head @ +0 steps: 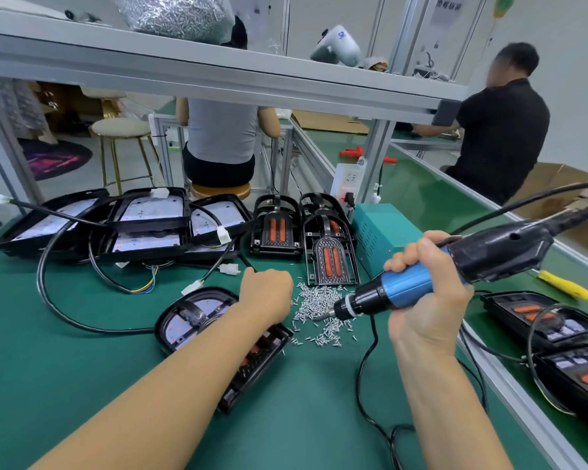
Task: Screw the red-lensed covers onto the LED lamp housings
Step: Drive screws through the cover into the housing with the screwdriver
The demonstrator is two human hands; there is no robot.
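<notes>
Green tabletop (82, 385): left hand (269, 293) reaches curled into the screws (319, 313), its grasp unclear; right hand (425, 293) grips the driver (404, 286). Next, seat a screw in the lamp (197, 317).

Right hand (428, 293) grips screwdriver (421, 283) over screws (316, 313)

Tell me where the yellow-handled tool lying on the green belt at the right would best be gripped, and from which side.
Probably around the middle of the yellow-handled tool, coming from above. It lies flat on the green belt with bare belt on both long sides, so fingers can close across its width. Its metal tip is hidden behind the electric screwdriver that the right hand holds.
</notes>
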